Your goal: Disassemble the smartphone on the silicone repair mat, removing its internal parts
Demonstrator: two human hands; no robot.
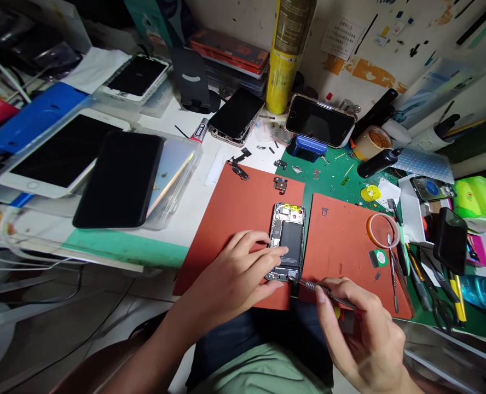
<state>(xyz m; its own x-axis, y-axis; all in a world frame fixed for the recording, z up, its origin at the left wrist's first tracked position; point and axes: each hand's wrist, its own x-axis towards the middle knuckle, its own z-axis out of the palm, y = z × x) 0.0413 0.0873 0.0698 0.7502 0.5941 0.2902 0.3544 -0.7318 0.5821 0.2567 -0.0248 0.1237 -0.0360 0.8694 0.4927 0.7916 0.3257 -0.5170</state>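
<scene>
An opened phone (293,235) lies on an orange-red mat, its screen off and its battery and boards bare. My left hand (243,268) steadies it from the left, one finger on the battery and the thumb by the lower left corner. In my right hand (360,323), thumb and fingers pinch a thin metal tool (311,285) with a ridged grip. The tool's tip is at the phone's bottom edge; whether it touches a part there I cannot tell. Small phone parts (280,185) lie above the phone on the mat.
A second orange-red mat (341,246) bears a tape roll (383,230) and tweezers (393,273). Hand tools crowd the right, scissors (444,314) among them. Phones, including a black slab (120,180), are stacked left. A propped phone (320,120) and yellow can (284,65) stand behind.
</scene>
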